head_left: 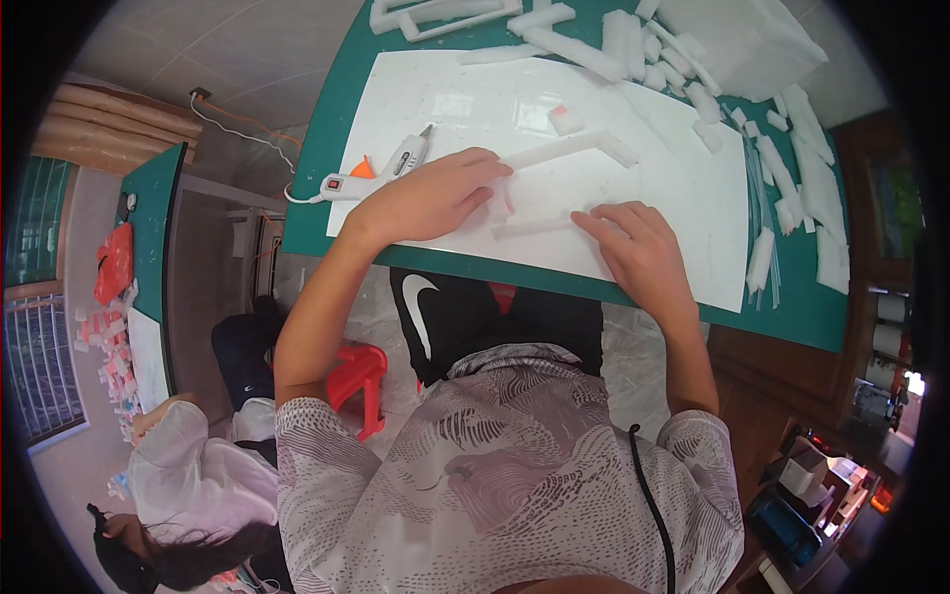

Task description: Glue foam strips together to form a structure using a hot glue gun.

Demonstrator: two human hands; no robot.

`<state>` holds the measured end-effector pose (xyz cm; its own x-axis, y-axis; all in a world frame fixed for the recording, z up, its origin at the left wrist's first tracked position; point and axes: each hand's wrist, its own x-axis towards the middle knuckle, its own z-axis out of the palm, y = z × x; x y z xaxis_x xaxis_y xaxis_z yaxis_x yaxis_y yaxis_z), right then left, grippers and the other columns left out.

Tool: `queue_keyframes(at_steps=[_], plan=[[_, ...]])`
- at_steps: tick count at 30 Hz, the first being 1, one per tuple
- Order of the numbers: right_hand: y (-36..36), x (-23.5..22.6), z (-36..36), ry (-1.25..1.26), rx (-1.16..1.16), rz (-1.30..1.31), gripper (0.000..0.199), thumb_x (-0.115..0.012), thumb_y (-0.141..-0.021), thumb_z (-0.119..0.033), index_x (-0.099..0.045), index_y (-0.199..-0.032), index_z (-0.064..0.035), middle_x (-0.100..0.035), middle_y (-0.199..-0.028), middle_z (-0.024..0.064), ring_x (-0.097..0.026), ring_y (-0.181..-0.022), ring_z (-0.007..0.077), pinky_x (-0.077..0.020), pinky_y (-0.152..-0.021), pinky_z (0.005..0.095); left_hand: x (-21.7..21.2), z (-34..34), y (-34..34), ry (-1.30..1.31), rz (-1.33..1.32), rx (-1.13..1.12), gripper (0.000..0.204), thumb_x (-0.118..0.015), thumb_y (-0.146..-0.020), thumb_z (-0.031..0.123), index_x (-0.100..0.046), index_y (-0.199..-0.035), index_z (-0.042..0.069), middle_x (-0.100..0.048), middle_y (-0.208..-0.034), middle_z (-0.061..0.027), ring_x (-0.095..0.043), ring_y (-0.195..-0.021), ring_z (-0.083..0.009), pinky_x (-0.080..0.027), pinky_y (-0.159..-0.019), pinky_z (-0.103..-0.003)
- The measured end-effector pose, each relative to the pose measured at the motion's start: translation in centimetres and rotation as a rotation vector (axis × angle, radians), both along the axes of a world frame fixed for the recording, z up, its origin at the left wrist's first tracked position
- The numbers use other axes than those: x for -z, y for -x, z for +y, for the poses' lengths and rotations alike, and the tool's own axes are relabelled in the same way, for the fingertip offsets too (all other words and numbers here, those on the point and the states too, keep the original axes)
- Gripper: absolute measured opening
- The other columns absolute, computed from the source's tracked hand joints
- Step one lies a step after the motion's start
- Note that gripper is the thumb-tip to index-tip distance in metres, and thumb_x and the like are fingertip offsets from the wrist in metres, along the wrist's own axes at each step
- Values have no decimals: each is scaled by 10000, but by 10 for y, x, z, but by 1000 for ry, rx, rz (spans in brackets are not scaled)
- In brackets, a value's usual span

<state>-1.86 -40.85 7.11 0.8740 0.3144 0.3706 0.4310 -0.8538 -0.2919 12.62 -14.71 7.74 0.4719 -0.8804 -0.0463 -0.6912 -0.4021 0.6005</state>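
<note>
On a white board lie white foam strips set out as an angular, partly open frame. My left hand is closed at the frame's left corner, its fingers on a short foam piece with a pinkish mark; the fingers partly hide it. A longer foam strip runs from there toward a short end piece. Closer to me, my right hand grips the right end of another foam strip between thumb and fingers. Beside my left hand rests a white hot glue gun with an orange part.
A small foam block with a pink mark sits beyond the frame. Foam offcuts and a large foam block crowd the green table's far right. Clear glue sticks lie at right. Another person sits at left near a red stool.
</note>
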Motion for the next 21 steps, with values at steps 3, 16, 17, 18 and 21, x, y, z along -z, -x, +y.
queue_keyframes(at_steps=[3, 16, 17, 18, 21], plan=[[-3, 1, 1, 45, 34, 0, 387, -664, -753, -8, -714, -1122, -117, -659, -1006, 53, -614, -938, 230, -491, -805, 361, -2, 3, 4, -31, 13, -9, 353, -504, -991, 121, -527, -1340, 74, -484, -1419, -174, -540, -1236, -345, -444, -1018, -383], [-5, 10, 4, -14, 56, 8, 419, -662, -750, 10, -695, -1151, -104, -644, -973, 54, -604, -902, 241, -491, -797, 366, 16, -6, 39, 50, -24, -207, 714, -786, -802, 279, -462, -1407, 85, -384, -1491, -195, -405, -1366, -369, -350, -1132, -402], [-5, 9, 4, -20, 58, 11, 418, -662, -752, 11, -694, -1153, -102, -644, -974, 56, -604, -901, 242, -492, -798, 368, 18, -6, 39, 51, -25, -206, 714, -786, -802, 279, -462, -1407, 85, -384, -1491, -195, -405, -1366, -369, -350, -1132, -402], [-5, 9, 3, -19, 59, 10, 418, -662, -752, 11, -694, -1153, -102, -644, -974, 56, -604, -901, 242, -492, -798, 368, 21, -4, 39, 79, -19, -208, 720, -792, -794, 263, -462, -1408, 80, -390, -1485, -192, -405, -1366, -365, -351, -1132, -398], [-4, 8, 3, -27, 55, 32, 414, -659, -760, 10, -691, -1157, -101, -643, -975, 60, -604, -904, 245, -492, -801, 369, 23, -5, 40, 125, 7, -213, 731, -801, -781, 234, -461, -1407, 71, -397, -1477, -187, -402, -1368, -358, -352, -1132, -392]])
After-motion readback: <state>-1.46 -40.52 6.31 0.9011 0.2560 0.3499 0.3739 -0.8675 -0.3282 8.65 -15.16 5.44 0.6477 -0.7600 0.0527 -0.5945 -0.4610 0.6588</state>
